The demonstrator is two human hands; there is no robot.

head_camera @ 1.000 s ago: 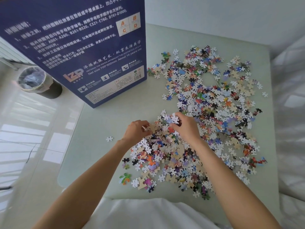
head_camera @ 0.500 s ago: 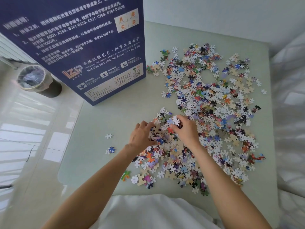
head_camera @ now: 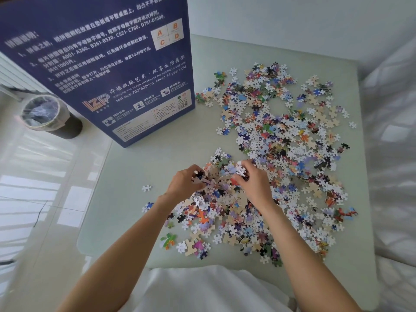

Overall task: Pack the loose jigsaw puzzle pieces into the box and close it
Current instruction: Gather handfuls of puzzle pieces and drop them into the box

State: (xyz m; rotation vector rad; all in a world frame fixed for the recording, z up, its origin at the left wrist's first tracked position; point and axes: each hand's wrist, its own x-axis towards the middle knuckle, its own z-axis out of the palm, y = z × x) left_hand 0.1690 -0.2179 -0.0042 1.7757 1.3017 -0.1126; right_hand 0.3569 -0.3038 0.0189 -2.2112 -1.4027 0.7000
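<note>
I'm sitting in what looks like a home, probably a bedroom: white rumpled bedding (head_camera: 391,154) is lying beside my pale green table (head_camera: 139,172), glossy floor tiles (head_camera: 45,176) are catching window light, and a lined wastebasket (head_camera: 48,115) is standing on them.

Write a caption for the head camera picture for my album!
Both hands scoop puzzle pieces together on the table, beside the upright blue box.

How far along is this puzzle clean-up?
Barely begun. Nearly all the pieces lie spread over the table. The left hand and right hand are bunching a handful together. The box stands upright, unfilled as far as shows.
</note>
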